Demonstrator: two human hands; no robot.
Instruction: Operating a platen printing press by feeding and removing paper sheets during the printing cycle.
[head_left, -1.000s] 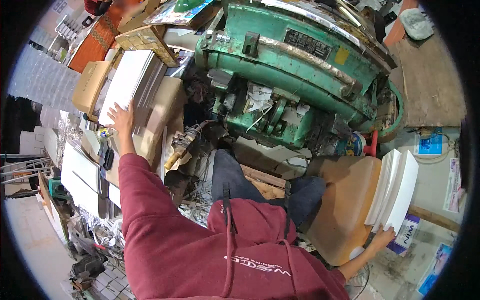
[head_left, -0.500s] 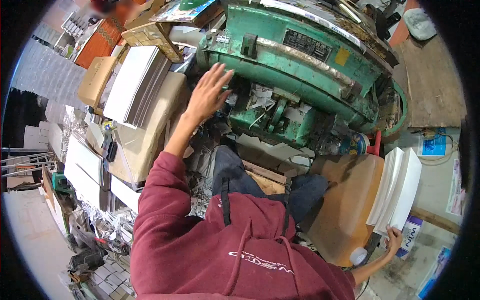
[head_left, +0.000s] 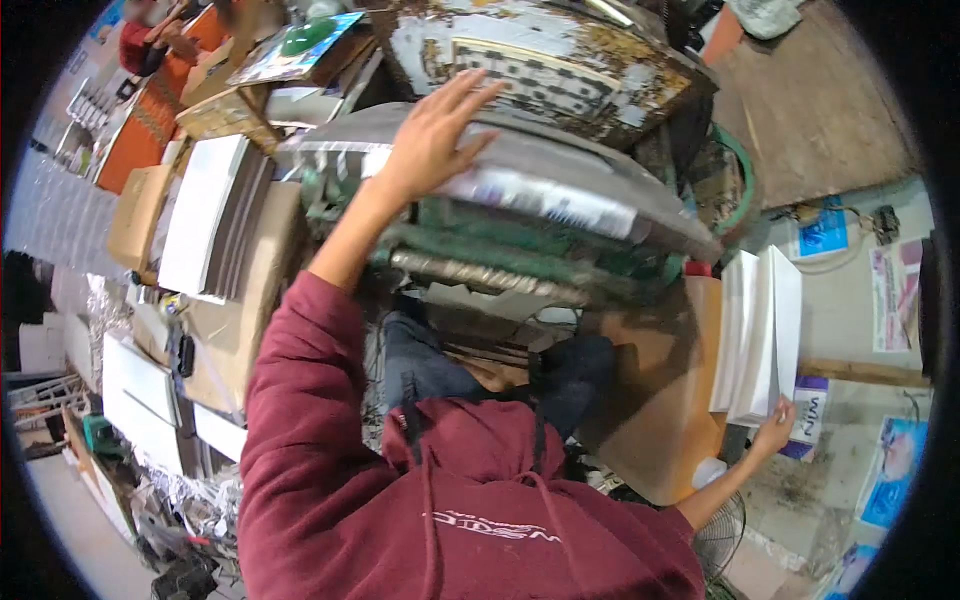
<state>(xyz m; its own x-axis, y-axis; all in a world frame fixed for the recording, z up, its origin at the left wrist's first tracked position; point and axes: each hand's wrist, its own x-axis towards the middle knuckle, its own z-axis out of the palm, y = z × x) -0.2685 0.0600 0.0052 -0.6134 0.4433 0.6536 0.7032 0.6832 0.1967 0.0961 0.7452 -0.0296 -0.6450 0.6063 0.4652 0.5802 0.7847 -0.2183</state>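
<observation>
Left hand [head_left: 440, 140]: one, released; I see its fingers stretched and spread above the long green metal machine [head_left: 500, 235], though I cannot tell whether it touches.
Machine: one, beneath the left hand, with one long grey curved slab [head_left: 570, 165], blurred.
Right hand [head_left: 772, 432]: one, fingers bent at the lower corner of the white rectangular paper sheets [head_left: 783, 320]; I cannot tell whether they grip.
Sheets: two bundles by my count, just above the right hand.
Smooth orange-brown panel [head_left: 650, 390]: one, left of the right hand.
Purple-and-white box [head_left: 808, 428]: one, just right of the right hand.
Thick white paper stacks [head_left: 203, 215]: I count two, left of the left hand and lower.
</observation>
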